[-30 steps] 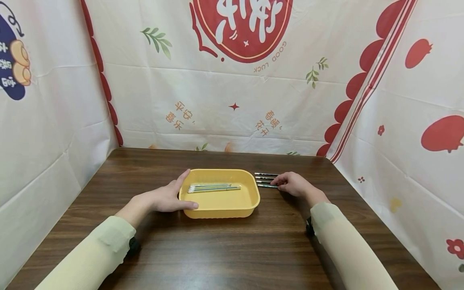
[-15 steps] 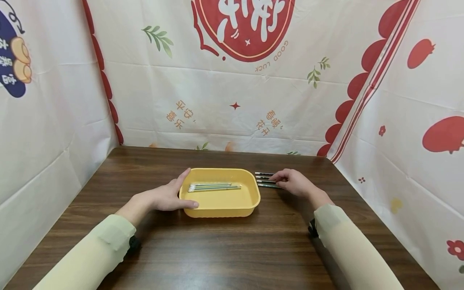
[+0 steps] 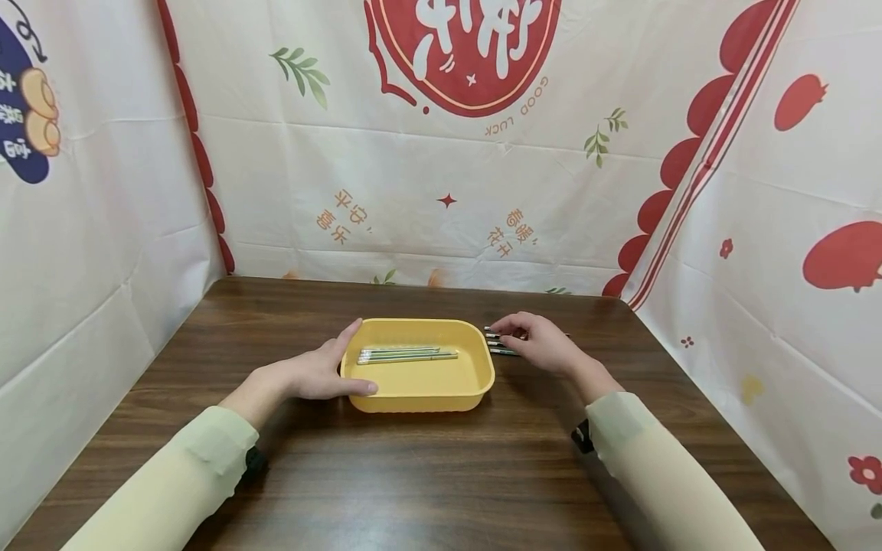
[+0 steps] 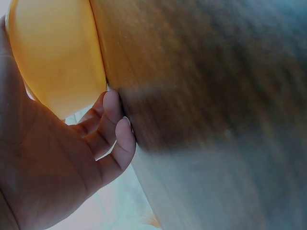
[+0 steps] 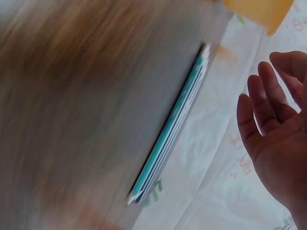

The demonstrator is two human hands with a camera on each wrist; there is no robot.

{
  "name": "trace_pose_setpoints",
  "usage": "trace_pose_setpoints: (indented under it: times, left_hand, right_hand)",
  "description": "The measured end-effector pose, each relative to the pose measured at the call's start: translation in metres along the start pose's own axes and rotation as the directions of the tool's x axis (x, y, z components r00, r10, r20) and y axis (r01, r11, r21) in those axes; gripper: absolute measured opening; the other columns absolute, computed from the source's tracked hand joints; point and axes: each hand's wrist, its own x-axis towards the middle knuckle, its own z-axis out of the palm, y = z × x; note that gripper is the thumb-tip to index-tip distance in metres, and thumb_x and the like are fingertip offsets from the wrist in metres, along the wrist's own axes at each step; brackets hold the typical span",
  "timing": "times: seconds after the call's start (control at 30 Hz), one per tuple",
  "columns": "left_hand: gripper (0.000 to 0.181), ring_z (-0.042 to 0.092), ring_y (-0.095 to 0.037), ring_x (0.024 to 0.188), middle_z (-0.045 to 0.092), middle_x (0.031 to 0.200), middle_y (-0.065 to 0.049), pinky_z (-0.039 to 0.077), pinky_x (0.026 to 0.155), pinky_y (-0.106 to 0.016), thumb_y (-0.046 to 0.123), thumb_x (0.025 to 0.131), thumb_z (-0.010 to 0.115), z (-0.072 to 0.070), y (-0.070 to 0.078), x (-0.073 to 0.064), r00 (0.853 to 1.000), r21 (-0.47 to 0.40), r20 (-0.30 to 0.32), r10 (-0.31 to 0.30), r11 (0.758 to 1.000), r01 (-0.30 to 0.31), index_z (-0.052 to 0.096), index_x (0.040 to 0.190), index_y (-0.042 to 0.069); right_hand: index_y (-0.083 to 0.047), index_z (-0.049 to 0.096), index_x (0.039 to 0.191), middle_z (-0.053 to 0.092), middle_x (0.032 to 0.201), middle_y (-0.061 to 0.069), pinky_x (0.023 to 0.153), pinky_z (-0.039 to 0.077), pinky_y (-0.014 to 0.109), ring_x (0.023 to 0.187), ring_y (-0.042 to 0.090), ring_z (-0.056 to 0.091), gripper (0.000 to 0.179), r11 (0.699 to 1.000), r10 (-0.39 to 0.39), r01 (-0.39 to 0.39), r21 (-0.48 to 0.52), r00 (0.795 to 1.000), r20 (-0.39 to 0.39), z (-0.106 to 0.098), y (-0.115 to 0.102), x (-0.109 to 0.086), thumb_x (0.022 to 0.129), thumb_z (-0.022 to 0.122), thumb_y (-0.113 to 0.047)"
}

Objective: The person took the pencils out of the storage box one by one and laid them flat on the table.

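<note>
A yellow rectangular plastic tray (image 3: 413, 404) stands on the table, with several pencils (image 3: 406, 357) lying lengthwise inside. My left hand (image 3: 313, 375) holds the tray's left end, its thumb over the front corner and index finger along the back left one. The left wrist view shows other fingers curled against the outer wall. Right of the tray, more pencils (image 3: 503, 351) lie side by side, green and dark-barrelled. My right hand (image 3: 540, 344) is over them, fingertips near the farthest ones. In the right wrist view its fingers are loosely bent, with nothing between them, apart from the pencils (image 5: 170, 127).
The brown wood-grain table (image 3: 413, 474) ends at the back against a printed white cloth (image 3: 386, 168). More cloth hangs along the left and right sides. A dark wrist camera (image 3: 582, 436) sits below my right sleeve.
My right hand has moved left and away from me, from the nearest pencil across the row to the farthest ones. My left hand and the tray stay in place.
</note>
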Motion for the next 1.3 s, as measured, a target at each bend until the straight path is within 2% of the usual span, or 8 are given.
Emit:
trace_pose_setpoints:
  times: [0.23,0.33,0.73,0.9,1.07,1.3]
  left_hand:
    - [0.135,0.021,-0.050,0.167,0.014,0.181,-0.030,0.028,0.130,-0.070,0.078,0.090,0.075,0.000,-0.001,0.001,1.000,-0.001,-0.002,-0.001,1.000,0.001,-0.011,0.177,0.021]
    - [0.135,0.021,-0.050,0.167,0.014,0.181,-0.030,0.028,0.130,-0.070,0.078,0.090,0.075,0.000,-0.001,0.001,1.000,-0.004,-0.001,-0.001,1.000,0.001,-0.011,0.177,0.022]
    - [0.135,0.020,-0.050,0.167,0.013,0.181,-0.030,0.027,0.130,-0.070,0.078,0.089,0.075,0.000,-0.002,0.002,1.000,-0.005,-0.001,-0.002,1.000,0.002,-0.011,0.177,0.023]
    - [0.135,0.019,-0.050,0.167,0.013,0.181,-0.031,0.027,0.130,-0.070,0.078,0.090,0.075,0.000,-0.002,0.001,1.000,-0.008,0.000,-0.002,1.000,0.002,-0.011,0.177,0.023]
    - [0.135,0.020,-0.051,0.167,0.013,0.181,-0.031,0.027,0.130,-0.070,0.078,0.090,0.075,0.000,-0.002,0.001,1.000,-0.012,-0.001,-0.005,1.000,0.005,-0.011,0.177,0.022]
    - [0.134,0.020,-0.051,0.167,0.013,0.181,-0.030,0.027,0.130,-0.070,0.077,0.090,0.075,-0.001,-0.001,0.001,1.000,-0.013,-0.001,0.000,1.000,0.000,-0.010,0.178,0.022]
  right_hand:
    - [-0.014,0.078,0.132,0.074,0.118,0.004,0.083,0.055,0.033,0.099,0.019,0.064,0.026,0.998,-0.025,0.025,0.065,1.000,-0.008,0.009,-0.027,0.010,0.108,0.068,-0.018]
    - [-0.013,0.078,0.132,0.073,0.118,0.004,0.085,0.054,0.033,0.099,0.018,0.064,0.026,0.996,-0.057,0.058,0.074,0.998,-0.008,0.015,-0.036,0.014,0.108,0.069,-0.017]
    - [-0.008,0.077,0.132,0.071,0.113,0.004,0.084,0.053,0.033,0.097,0.018,0.063,0.027,0.986,-0.140,0.135,0.100,0.989,0.050,0.035,-0.073,0.031,0.108,0.068,-0.014]
    - [-0.009,0.077,0.131,0.072,0.112,0.005,0.081,0.054,0.030,0.095,0.016,0.064,0.025,0.978,-0.179,0.169,0.127,0.981,0.078,0.048,-0.082,0.039,0.108,0.068,-0.013]
    - [-0.008,0.078,0.130,0.074,0.113,0.006,0.085,0.055,0.030,0.097,0.015,0.065,0.024,0.973,-0.195,0.180,0.142,0.976,0.094,0.061,-0.089,0.049,0.108,0.069,-0.013]
    - [-0.010,0.079,0.128,0.075,0.111,0.005,0.088,0.055,0.031,0.097,0.014,0.065,0.023,0.975,-0.182,0.166,0.146,0.978,0.106,0.071,-0.091,0.058,0.108,0.068,-0.014]
